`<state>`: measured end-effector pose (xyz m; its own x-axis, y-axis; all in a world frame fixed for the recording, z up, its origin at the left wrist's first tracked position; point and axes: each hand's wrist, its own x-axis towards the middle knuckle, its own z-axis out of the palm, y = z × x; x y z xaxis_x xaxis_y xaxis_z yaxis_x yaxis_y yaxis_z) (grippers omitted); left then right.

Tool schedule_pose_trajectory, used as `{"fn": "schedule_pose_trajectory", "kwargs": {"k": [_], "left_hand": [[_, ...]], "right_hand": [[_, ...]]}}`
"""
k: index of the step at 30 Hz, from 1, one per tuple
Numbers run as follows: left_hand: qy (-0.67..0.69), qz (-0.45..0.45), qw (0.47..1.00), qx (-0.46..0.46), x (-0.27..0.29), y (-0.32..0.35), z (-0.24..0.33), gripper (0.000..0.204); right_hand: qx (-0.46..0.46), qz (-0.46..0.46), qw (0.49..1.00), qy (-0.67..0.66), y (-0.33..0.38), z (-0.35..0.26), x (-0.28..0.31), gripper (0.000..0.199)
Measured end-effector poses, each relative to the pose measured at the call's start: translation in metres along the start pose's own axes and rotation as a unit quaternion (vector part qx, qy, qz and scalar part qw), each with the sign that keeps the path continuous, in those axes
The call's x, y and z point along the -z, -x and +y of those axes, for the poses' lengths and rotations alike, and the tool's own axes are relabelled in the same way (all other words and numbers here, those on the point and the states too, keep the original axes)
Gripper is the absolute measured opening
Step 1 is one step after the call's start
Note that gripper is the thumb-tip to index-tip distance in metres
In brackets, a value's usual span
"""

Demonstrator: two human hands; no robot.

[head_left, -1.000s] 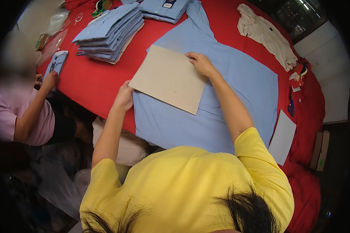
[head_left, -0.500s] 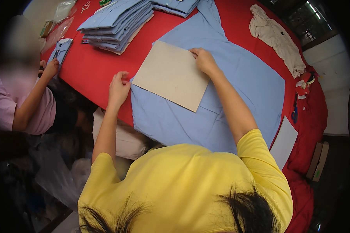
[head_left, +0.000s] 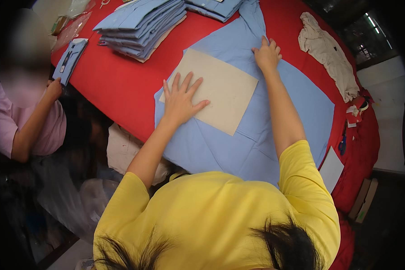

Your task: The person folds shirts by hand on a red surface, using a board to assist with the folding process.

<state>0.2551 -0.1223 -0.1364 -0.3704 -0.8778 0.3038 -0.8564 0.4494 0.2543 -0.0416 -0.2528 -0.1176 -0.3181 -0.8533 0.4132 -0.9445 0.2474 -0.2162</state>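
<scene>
A light blue shirt lies spread out on the red-covered table in front of me, one sleeve reaching toward the far side. On the shirt rests a flat grey-beige cardboard sheet. My left hand lies flat on the cardboard's left part, fingers spread. Beyond the sheet's far right corner, my right hand touches the shirt near the base of the sleeve, its fingers apart and slightly bent. Whether those fingertips catch any cloth is hard to see.
A stack of folded blue shirts stands at the far left of the red tablecloth. A co-worker at left holds a folded blue shirt. Rightward lie a crumpled beige garment, scissors and a white sheet.
My left hand has moved from beside the cardboard onto it and flattened. The right hand has let go of the cardboard's edge and reached farther out to the shirt. The cardboard has shifted slightly right.
</scene>
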Motion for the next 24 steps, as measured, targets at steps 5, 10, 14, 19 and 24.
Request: {"fn": "schedule_pose_trajectory", "kwargs": {"k": [5,10,14,19,24], "left_hand": [[0.001,-0.006,1.0,0.011,0.001,-0.001,0.001,0.069],[-0.017,-0.008,1.0,0.019,-0.001,0.007,-0.003,0.074],[-0.015,-0.02,1.0,-0.001,-0.009,-0.004,-0.002,0.079],[0.153,0.124,0.98,0.035,-0.01,0.002,0.002,0.082],[0.002,0.052,0.999,-0.018,-0.014,0.003,-0.003,0.077]], "right_hand": [[0.082,-0.168,0.959,-0.213,-0.026,-0.003,0.037,0.03],[0.181,-0.352,0.804,-0.443,0.028,-0.048,0.155,0.035],[0.226,-0.127,0.916,-0.306,0.055,-0.055,0.039,0.05],[0.351,-0.102,0.929,-0.059,0.143,-0.095,0.019,0.059],[0.33,-0.295,0.896,0.009,0.179,-0.105,0.086,0.049]]}}
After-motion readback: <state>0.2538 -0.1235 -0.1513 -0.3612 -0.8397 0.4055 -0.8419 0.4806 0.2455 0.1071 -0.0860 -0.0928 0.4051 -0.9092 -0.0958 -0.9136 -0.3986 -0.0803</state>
